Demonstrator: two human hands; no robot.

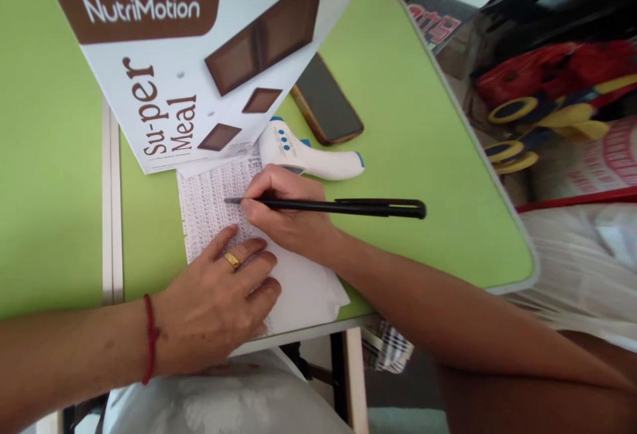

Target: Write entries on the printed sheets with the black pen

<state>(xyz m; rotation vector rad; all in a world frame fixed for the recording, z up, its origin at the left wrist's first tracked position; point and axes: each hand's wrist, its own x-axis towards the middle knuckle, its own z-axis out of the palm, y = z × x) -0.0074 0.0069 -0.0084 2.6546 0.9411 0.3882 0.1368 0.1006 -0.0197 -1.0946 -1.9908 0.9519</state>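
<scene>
Head view shows the right hand [284, 212] pinching a black pen [328, 206] with its tip on the written sheet [209, 205] on the green table [428, 155], while the left hand [219, 304] lies flat holding that paper down, so writing is going on and needs a steady page.

The sheet's [209, 202] rows of writing are too small to read — perhaps numerals.

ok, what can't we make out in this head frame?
- Text on the sheet: too small to read; the left hand and right hand cover part of it.
- Box: cut off by the top edge.
- Thermometer: near end hidden behind the right hand.
- Phone: one corner hidden under the box.
- Pen tip: contact with the sheet unclear.
- Items right of the table: blurred.
</scene>
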